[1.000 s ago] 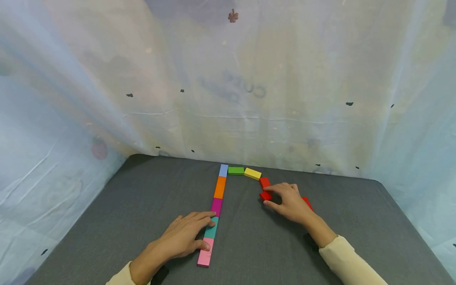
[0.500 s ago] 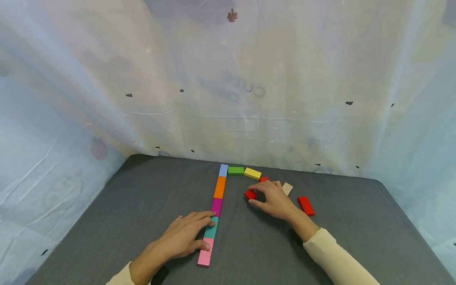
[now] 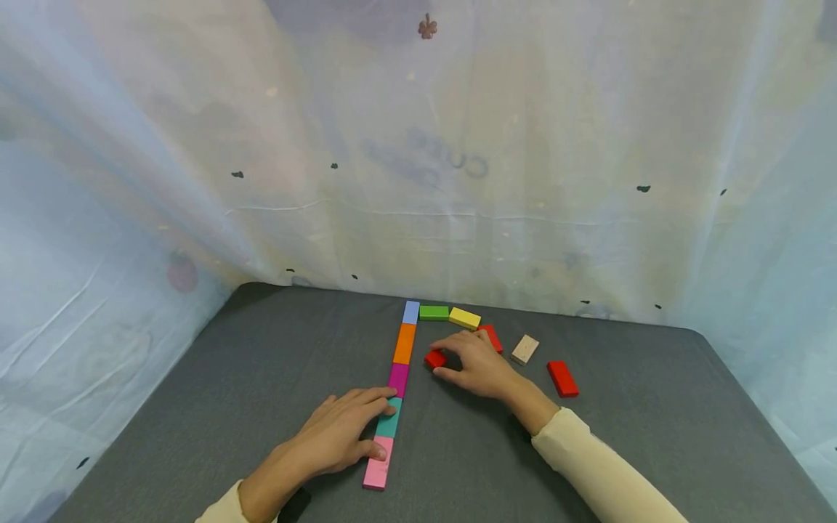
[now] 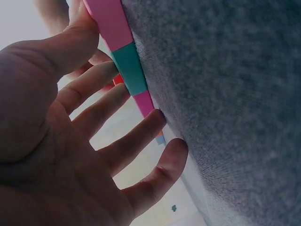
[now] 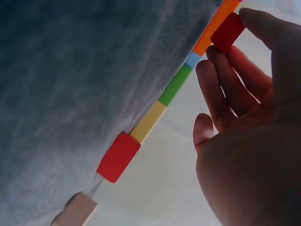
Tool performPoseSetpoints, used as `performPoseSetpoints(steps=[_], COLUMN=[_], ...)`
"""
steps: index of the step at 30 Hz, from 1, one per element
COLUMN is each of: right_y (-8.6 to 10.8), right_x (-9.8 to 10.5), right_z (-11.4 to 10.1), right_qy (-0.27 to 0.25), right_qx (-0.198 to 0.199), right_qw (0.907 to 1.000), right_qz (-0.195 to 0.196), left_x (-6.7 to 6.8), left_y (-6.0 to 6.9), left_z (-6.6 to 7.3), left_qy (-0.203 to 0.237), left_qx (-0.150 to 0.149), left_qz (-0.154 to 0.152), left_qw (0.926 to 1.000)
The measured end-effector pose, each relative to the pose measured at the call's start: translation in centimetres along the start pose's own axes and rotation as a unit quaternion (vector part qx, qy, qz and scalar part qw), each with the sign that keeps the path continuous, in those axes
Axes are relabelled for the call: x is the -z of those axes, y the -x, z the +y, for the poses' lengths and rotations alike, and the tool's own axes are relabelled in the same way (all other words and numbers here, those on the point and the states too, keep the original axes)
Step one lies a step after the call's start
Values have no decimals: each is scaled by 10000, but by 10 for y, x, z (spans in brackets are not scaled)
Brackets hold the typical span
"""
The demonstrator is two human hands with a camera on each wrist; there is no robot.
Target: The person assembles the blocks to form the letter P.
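Between thumb and fingers my right hand (image 3: pixel 476 365) pinches a small red block (image 3: pixel 435 359), which also shows as a red block (image 5: pixel 228 32) in the right wrist view. My left hand (image 3: pixel 343 428) lies with fingers extended along a straight row of blocks. Its thumb touches the pink block (image 3: pixel 375 473) and its fingertips touch the teal block (image 3: pixel 389 423) and reach the magenta block (image 3: pixel 398 378). Farther up the row are an orange block (image 3: pixel 404 343) and a light blue block (image 3: pixel 410 312).
From the row's far end, a green block (image 3: pixel 434 313), a yellow block (image 3: pixel 465 318) and a second red block (image 3: pixel 492 339) curve rightward. A plain wooden block (image 3: pixel 525 349) and another red block (image 3: pixel 563 378) lie apart on the grey cloth surface (image 3: pixel 654 421). A pale curtain (image 3: pixel 556 145) hangs behind.
My right hand has moved left with the small red block, toward the row, uncovering the wooden block and the red block at right. My left hand has stayed in place.
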State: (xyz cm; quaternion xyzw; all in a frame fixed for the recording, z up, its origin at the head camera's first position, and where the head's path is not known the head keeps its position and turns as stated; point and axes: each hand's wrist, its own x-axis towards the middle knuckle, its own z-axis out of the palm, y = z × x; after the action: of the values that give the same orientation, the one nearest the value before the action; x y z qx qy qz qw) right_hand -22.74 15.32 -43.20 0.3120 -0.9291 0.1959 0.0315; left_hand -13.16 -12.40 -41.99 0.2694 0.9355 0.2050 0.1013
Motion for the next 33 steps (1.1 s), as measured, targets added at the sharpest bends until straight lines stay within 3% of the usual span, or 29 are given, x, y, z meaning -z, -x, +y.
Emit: performPoseSetpoints(steps=[22,33], right_y=[-19,-17], right_x=[-9,-9], right_z=[-9,-7], right_qy=[17,-78], right_qx=[239,49], right_qw=[9980,9986], right_qz=[-591,-513], left_x=[1,-1], left_y=[-1,-2], left_z=[-2,-3], left_qy=[-32,-39], left_qx=[-47,-90], left_qz=[-65,8], left_qw=[10000,10000])
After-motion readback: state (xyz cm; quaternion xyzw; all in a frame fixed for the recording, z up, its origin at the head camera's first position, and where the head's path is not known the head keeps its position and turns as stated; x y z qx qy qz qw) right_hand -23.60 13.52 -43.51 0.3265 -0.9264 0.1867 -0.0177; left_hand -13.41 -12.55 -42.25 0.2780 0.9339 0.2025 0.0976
